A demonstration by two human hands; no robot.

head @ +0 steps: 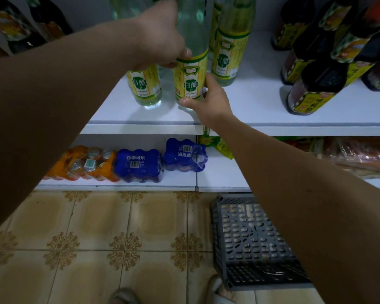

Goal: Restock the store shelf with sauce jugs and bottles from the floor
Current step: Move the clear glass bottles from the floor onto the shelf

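Note:
A clear glass vinegar bottle [190, 77] with a yellow-green label stands near the front of the white shelf [261, 102]. My left hand [162, 36] grips its upper body from the left. My right hand [208, 102] holds its base from the right, thumb across the bottom front. Another vinegar bottle [145, 84] stands just to its left, partly behind my left wrist. A third one [227, 51] stands behind on the right. Dark sauce bottles [312, 93] with yellow labels fill the shelf's right side.
A grey plastic crate [250, 242] lies on the tiled floor at lower right, partly under my right arm. On the bottom shelf sit blue can packs [140, 164], an orange can pack [86, 163] and bagged goods [349, 154]. More dark bottles [20, 25] stand at upper left.

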